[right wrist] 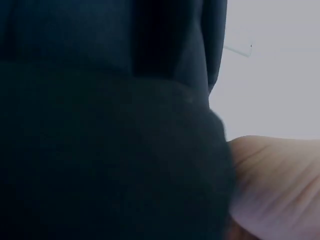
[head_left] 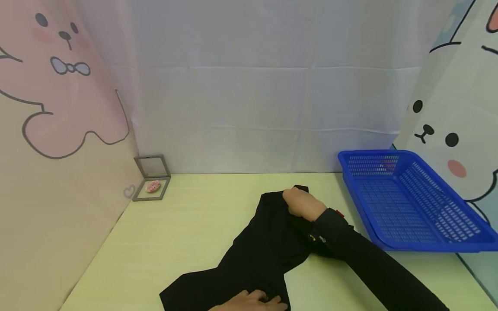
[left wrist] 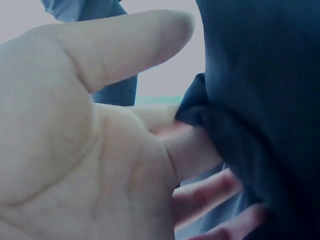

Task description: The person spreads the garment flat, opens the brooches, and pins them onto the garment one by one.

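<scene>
A black garment (head_left: 253,246) is bunched and partly lifted above the pale yellow table (head_left: 202,224); its exact kind cannot be told. Its upper end is in the grip of my right hand (head_left: 305,204), whose fingers are hidden under the cloth. My left hand (head_left: 254,302) touches the lower part at the bottom edge of the head view. In the left wrist view the thumb stands out straight, away from the cloth, and the other fingers reach along and behind a fold. Dark cloth (right wrist: 100,150) covers most of the right wrist view.
On the right stands a blue plastic basket (head_left: 358,207) with slotted walls. A small grey-framed case (head_left: 167,190) stands with its lid up at the back left, a pink and white item (head_left: 153,186) inside. A white curtain (head_left: 241,99) hangs behind the table.
</scene>
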`<state>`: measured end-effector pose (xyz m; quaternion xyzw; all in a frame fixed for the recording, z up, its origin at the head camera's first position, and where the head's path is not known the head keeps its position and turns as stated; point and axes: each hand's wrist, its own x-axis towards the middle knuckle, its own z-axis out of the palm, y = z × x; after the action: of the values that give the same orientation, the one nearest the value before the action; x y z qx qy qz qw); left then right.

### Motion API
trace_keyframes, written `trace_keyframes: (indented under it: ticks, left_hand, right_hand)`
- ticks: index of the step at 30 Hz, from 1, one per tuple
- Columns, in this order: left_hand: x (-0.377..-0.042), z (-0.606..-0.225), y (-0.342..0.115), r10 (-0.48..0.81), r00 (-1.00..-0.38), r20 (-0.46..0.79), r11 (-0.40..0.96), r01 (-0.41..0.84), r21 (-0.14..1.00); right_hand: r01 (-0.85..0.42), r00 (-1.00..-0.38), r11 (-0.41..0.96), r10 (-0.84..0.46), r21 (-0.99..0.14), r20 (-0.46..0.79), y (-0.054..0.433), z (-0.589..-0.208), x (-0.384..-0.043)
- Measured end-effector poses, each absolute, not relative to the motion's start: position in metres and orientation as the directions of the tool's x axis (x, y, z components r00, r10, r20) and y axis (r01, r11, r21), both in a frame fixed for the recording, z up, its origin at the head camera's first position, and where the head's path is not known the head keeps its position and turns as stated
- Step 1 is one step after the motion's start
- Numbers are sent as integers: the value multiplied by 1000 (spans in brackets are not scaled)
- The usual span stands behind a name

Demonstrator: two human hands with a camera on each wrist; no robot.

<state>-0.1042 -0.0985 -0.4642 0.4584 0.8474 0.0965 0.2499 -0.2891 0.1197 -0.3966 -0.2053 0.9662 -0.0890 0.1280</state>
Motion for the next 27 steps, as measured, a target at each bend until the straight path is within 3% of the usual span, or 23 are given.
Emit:
trace_keyframes:
  ticks: [3,7,10,14,17,19,27]
  left_hand:
    - [-106,-466,-90,787,-498,-363,610,715,341]
    - [-114,-471,-77,712,-561,-422,697,637,328]
    - [-123,-476,-66,645,-606,-465,762,558,329]
    - [-133,-485,-54,619,-639,-457,785,487,384]
    - [-137,-490,-49,649,-639,-413,747,431,507]
    - [-137,-488,-49,670,-631,-391,713,401,575]
    - [-134,-424,-75,678,-657,-330,683,397,613]
  right_hand:
    - [-441,-879,862,-471,-250,-73,118,-394,-288]
    - [-552,-829,807,-507,-210,235,110,-385,-288]
    - [-612,-744,779,-507,-139,435,101,-375,-283]
    - [-709,-606,703,-569,-53,556,90,-366,-271]
    - [-776,-517,631,-638,3,570,86,-368,-260]
    - [-807,-489,590,-683,16,542,85,-373,-252]
    - [-839,-525,544,-796,-26,300,91,-403,-232]
